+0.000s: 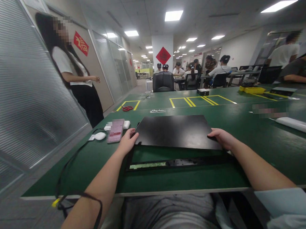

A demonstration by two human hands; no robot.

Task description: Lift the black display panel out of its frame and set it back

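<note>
A flat black panel (173, 130) is held between my two hands, tilted a little above the green table. My left hand (128, 140) is closed on its left edge, and my right hand (222, 137) grips the right edge with the thumb on top. Beneath the panel lies a dark frame (209, 160), with a green circuit strip (147, 165) showing along its near side. The panel hides most of what is under it. A phone (115, 130) with a lit screen lies left of my left hand, beside white plastic pieces.
On the green table (245, 116) are red-handled scissors (127, 108), small white pieces (158, 110), a yellow tray (253, 89) and a white roll (297, 125). A black strap (65, 167) hangs over the left edge. A person (73, 67) stands at the left; others sit farther back.
</note>
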